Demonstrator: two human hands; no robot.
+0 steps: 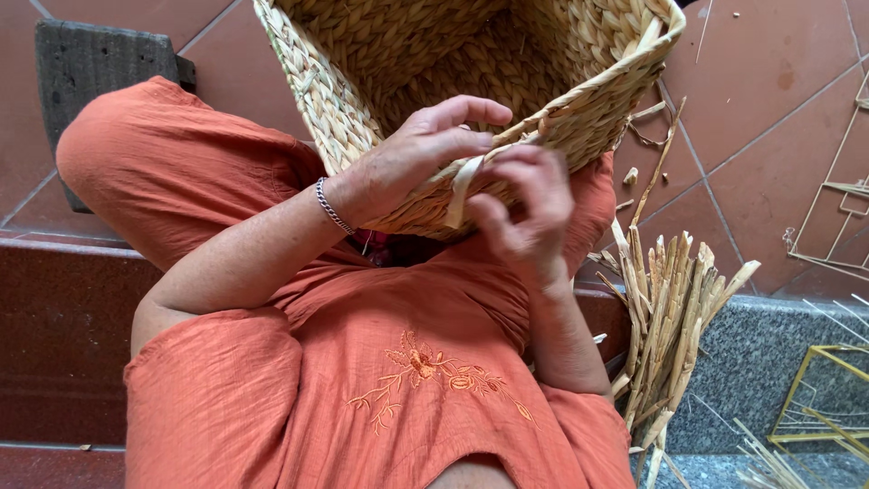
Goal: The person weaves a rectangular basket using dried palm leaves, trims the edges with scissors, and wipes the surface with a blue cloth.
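Note:
A large woven straw basket (434,63) rests tilted on my lap, its open mouth facing me. My left hand (412,158), with a thin silver bracelet at the wrist, grips the near rim of the basket. My right hand (525,213) pinches a flat pale straw strip (463,186) that hangs from the same rim, just right of the left hand. Both hands meet at the rim's lower edge. I wear loose orange clothes with embroidery.
A bundle of dried straw stalks (665,317) lies at my right side on a grey stone step (756,362). Yellow wire frames (819,398) sit at the far right. A dark wooden block (90,63) lies on the red tiled floor at upper left.

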